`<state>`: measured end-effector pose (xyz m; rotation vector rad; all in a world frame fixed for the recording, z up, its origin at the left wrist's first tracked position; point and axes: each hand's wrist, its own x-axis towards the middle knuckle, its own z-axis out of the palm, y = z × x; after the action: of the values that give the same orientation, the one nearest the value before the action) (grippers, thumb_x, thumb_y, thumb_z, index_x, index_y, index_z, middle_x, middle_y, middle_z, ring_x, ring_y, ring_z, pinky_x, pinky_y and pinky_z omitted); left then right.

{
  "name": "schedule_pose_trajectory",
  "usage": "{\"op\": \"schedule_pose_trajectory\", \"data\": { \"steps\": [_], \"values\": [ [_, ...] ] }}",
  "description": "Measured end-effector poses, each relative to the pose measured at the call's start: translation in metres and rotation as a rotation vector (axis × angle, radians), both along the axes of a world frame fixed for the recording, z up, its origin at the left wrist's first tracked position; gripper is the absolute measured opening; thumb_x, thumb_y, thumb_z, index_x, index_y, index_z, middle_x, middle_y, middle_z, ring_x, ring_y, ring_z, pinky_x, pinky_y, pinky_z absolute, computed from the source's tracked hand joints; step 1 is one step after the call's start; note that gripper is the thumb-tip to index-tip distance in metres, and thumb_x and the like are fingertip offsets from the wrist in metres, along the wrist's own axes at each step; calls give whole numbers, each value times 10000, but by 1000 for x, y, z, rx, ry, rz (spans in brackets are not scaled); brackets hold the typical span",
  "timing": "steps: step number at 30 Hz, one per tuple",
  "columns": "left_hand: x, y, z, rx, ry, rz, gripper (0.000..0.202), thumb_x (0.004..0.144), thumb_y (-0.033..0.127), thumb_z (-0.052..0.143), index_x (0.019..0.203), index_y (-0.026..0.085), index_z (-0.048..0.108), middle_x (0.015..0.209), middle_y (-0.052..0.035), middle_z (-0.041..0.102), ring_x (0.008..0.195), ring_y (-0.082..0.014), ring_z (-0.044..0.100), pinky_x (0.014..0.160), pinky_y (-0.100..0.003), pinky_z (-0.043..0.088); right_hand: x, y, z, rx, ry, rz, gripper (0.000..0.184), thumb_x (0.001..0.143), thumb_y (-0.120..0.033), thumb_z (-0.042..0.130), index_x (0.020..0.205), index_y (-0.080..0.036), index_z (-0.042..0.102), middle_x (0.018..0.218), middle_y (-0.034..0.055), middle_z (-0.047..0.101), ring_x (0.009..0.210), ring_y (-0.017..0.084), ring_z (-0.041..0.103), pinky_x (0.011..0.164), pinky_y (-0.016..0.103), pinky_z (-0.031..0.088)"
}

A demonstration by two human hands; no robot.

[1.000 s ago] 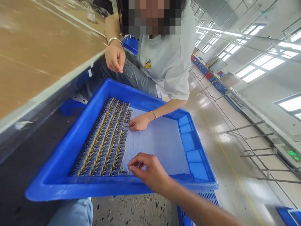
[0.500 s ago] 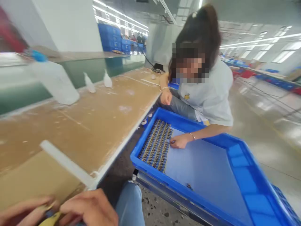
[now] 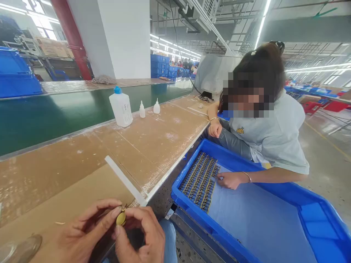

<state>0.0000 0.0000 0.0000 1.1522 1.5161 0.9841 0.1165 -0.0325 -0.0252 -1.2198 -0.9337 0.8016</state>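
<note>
Snugly between left hand (image 3: 82,233) and right hand (image 3: 144,237): brass piece (image 3: 121,219).

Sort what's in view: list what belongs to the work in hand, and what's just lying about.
In hand: brass part, pinched between left hand and right hand; rows of like parts in the blue tray.
Lying about: large white bottle; two small dropper bottles; white strip.

Head-worn view, forward-down, close above left hand (image 3: 82,235), right hand (image 3: 144,237)
</note>
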Motion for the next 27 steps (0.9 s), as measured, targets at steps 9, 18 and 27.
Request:
{"op": "schedule_pose_trajectory", "data": {
  "steps": [9,18,27],
  "values": [
    [19,0,23,-115,-121,92,559,398,614,881,828,267,793,958,-54,756,944,-252,702,772,-171,564,2,-2,17,124,-47,-34,341,719,-54,604,931,-302,704,803,-49,651,682,114,620,655,219,518],
    [28,-2,27,-50,-248,10,413,488,549,891,763,259,790,530,-32,640,456,-126,573,445,-143,490,22,2,16,160,-61,53,350,716,-18,690,896,-317,718,827,-71,691,775,120,630,713,216,496],
    [4,-3,-8,43,-181,14,349,582,432,894,870,275,776,982,-42,750,875,-207,705,792,-180,572,27,0,11,369,-340,38,260,912,-141,605,1099,-294,702,957,-1,721,855,141,667,779,243,549]
  ]
}}
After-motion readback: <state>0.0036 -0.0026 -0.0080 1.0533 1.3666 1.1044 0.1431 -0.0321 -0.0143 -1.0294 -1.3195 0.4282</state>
